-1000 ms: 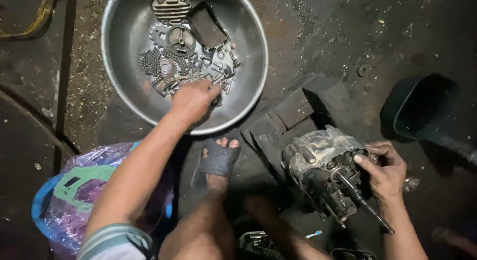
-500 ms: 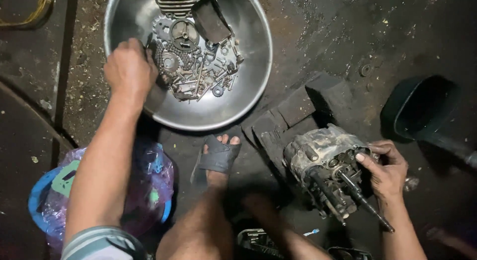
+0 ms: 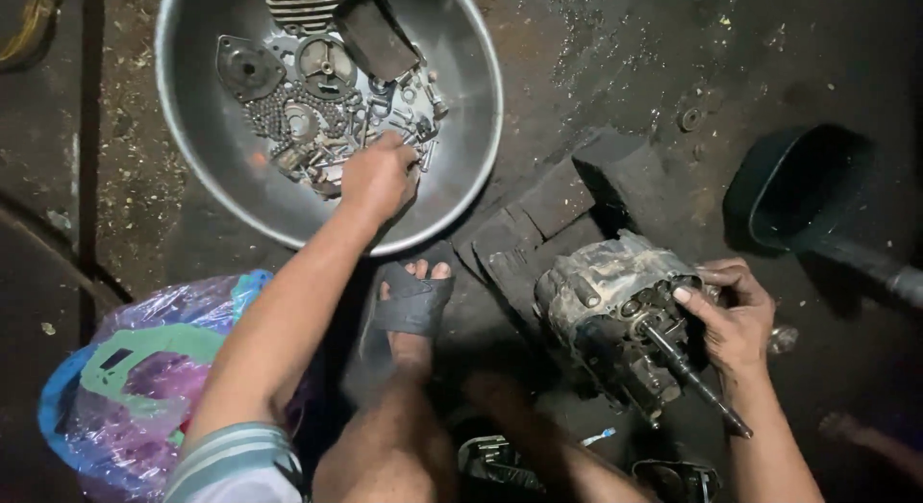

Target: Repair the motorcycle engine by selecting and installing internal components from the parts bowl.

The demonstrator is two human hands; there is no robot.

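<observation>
Now left hand fingers among metal parts.

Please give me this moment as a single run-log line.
left hand: in metal bowl, on small parts | right hand: steadying engine block by shaft | foot in sandal between

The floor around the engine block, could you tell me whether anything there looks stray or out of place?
Yes. A small ring-shaped washer lies alone on the dirty floor, apart from the loose parts gathered in the metal bowl. The engine block sits tilted against dark blocks, steadied by the right hand.
</observation>
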